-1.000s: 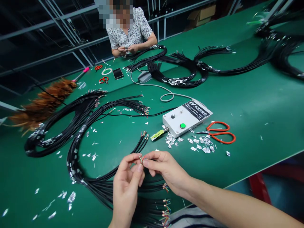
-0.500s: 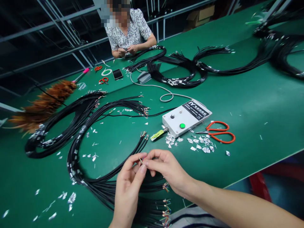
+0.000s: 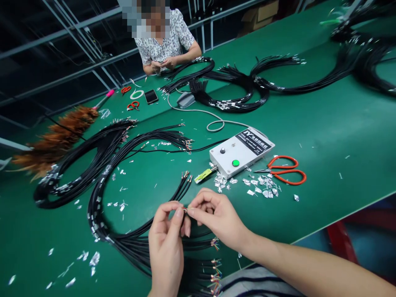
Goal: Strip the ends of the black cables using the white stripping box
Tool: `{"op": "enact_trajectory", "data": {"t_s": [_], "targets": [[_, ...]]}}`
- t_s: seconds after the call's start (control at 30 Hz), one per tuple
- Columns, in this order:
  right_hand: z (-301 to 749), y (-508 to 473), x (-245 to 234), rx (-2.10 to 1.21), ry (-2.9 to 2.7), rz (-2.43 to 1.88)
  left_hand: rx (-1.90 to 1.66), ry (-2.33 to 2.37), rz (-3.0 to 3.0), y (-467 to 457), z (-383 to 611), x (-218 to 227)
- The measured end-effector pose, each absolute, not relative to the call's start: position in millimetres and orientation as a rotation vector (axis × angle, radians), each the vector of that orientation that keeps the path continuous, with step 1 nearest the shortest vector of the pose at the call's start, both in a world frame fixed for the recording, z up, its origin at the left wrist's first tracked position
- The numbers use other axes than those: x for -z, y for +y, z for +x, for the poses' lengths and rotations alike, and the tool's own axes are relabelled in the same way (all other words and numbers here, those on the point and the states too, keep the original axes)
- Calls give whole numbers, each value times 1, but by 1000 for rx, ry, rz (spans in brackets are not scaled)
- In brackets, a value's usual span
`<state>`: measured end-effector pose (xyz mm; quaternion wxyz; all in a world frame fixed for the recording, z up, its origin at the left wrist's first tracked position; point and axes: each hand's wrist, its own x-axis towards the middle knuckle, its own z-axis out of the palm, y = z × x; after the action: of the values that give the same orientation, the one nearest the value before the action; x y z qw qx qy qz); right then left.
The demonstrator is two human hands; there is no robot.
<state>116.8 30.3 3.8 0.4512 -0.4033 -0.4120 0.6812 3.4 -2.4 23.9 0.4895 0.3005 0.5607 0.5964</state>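
Between the fingertips of both hands are the thin coloured wires (image 3: pixel 185 209) of a cable end. My left hand (image 3: pixel 168 231) is closed, thumb and forefinger pinching the wires from the left. From the right, my right hand (image 3: pixel 216 212) pinches the same wire ends, its other fingers curled. Just beyond and below the hands lies a bundle of black cables (image 3: pixel 102 222), curved on the green table, with stripped coloured ends (image 3: pixel 216 274) near the table's front edge. Most of the held cable is hidden behind my left hand.
A white control box (image 3: pixel 243 150) with a green button stands ahead, a yellow-green tip (image 3: pixel 204 176) at its corner. Orange-handled scissors (image 3: pixel 287 177) and foil scraps (image 3: pixel 267 185) lie to its right. More cable coils (image 3: pixel 229 105), a feather duster (image 3: pixel 62 136) and a seated person (image 3: pixel 168 41) are beyond.
My hands have shifted slightly, the fingertips now pinching the wires in a line between them. My right fingers have curled more. The view has moved a little.
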Motion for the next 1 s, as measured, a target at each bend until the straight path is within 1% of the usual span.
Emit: {"op": "enact_trajectory", "data": {"t_s": [0.33, 0.4, 0.53, 0.6, 0.67, 0.73, 0.8, 0.83, 0.9, 1.0], "targets": [[141, 36, 1, -1222, -1570, -1079, -1384, 1361, 729, -2, -2, -29], [146, 40, -3, -1046, -1772, -1042, -1357, 1366, 736, -1, -3, -29], [146, 50, -11, -546, -2182, -871, -1272, 1376, 815, -1, -8, -22], [146, 54, -13, -398, -2318, -779, -1194, 1408, 950, -2, -12, -17], [147, 58, -14, -349, -2389, -741, -1155, 1486, 1260, -3, -16, -11], [149, 59, -14, -356, -2405, -770, -1165, 1535, 1739, -2, -19, -5], [152, 58, -12, -370, -2408, -833, -1159, 1488, 2173, 1, -19, 1], [153, 57, -11, -370, -2411, -869, -1131, 1450, 2287, 4, -19, 3], [156, 56, -8, -348, -2422, -924, -1070, 1425, 2277, 9, -15, 6], [163, 56, -4, -253, -2446, -954, -1013, 1481, 1937, 16, -9, 6]]}}
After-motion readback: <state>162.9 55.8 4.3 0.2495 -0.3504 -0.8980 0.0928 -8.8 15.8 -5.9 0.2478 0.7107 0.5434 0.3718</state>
